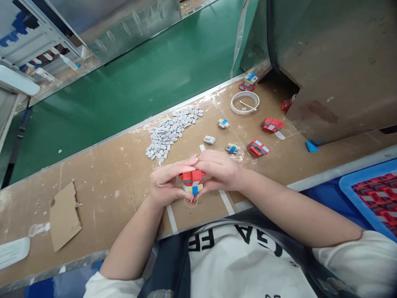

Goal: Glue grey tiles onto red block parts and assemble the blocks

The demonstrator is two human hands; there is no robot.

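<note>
Near the bench's front edge, my left hand (167, 182) and my right hand (221, 169) are closed around one small toy piece (192, 179). It has a red blocky body, with a white, yellow and blue part at the end facing me. My fingertips meet over its far side and my thumbs press at the near end. Just beyond my right hand lie a white-grey piece (209, 140) and two white pieces with blue and yellow marks, one farther off (223, 123) and one nearer (232, 148). Two red pieces (258, 148) (272, 124) sit to their right.
A heap of small grey tiles (170, 130) spreads beyond my left hand. A tape roll (245, 102) lies at the back right beside a stacked toy piece (248, 82). Torn cardboard (65, 217) is at left; a blue crate (347, 182) of red pieces stands right. Behind runs a green belt (133, 91).
</note>
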